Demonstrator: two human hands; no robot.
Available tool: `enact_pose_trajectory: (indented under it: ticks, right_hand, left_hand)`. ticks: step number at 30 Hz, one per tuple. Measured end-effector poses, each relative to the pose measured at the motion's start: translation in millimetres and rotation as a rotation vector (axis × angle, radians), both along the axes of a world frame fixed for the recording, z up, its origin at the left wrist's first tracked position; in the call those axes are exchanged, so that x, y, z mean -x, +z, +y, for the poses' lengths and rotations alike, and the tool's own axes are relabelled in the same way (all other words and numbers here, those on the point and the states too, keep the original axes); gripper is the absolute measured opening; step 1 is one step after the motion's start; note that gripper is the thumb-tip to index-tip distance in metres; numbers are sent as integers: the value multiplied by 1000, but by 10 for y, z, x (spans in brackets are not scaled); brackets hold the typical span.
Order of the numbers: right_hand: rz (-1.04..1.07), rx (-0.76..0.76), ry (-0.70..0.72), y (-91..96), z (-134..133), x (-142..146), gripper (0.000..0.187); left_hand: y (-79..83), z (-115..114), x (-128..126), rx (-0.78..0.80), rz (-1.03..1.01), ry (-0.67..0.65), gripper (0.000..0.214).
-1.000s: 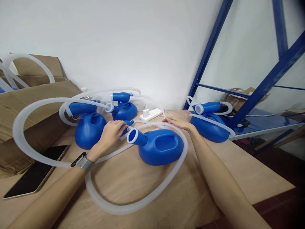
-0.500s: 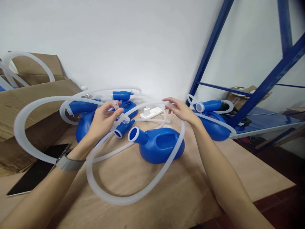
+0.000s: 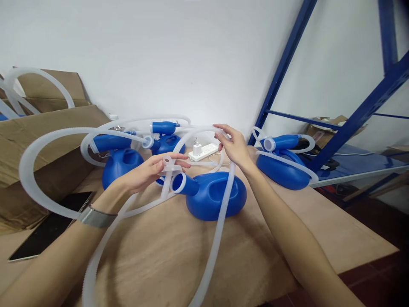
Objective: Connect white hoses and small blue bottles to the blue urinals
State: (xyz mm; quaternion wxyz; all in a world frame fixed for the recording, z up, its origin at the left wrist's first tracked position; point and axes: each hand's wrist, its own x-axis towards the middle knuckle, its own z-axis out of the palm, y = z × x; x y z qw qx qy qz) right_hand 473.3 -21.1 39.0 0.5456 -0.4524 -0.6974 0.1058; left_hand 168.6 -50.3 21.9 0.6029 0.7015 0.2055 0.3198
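My left hand (image 3: 150,170) holds a translucent plastic cap (image 3: 172,167) with a round hole in its tab, fingers reaching past it. The cap is at the end of a ribbed clear hose and hangs just beside the white-rimmed mouth of a blue plastic urinal bottle (image 3: 220,200). That bottle lies on the table with its neck toward the left. My right hand (image 3: 234,143) has its fingers closed around the whitish hose (image 3: 223,213), which loops down in front of the bottle and out of view at the bottom.
More blue bottles with hoses stand at left (image 3: 123,164), behind and at right (image 3: 281,168). A power strip (image 3: 204,152) with a plugged charger is against the wall. A cardboard box (image 3: 54,136) and a dark tablet (image 3: 51,226) are at left; a blue metal shelf (image 3: 351,153) is at right.
My left hand has moved down and right, bringing the cap near the bottle's mouth. My right hand has moved left and closed on the hose; the front loop hangs lower.
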Motion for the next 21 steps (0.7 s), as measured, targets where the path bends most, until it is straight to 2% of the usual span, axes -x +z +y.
enact_pose_trajectory:
  ticks: [5,9,11,14,16,18,21]
  right_hand:
    - [16,102,36,-19,-15,89,46]
    - [18,156,49,-28,-38,135,48]
    - [56,233,107,-23,-51,153,53]
    - [261,454,305,-23,-48,136,66]
    - [437,592,460,-49,-26,78,68]
    - [547,675,602,-109,0,-10,70]
    - [557,765,817,-251,19,-145,81]
  left_hand:
    - [77,-74,-47,-193,87,33,90]
    - [89,-106,-80,-202,81,12,87]
    - [97,-109,-91,-188,52,45,81]
    - [126,-98,-98,-162,-66,239,74]
    - [135,-71,-86,-131,-154,346,73]
    - [118,-30,-62,-118,-202,389,71]
    - [69,10,-37,-215,-160,395,64]
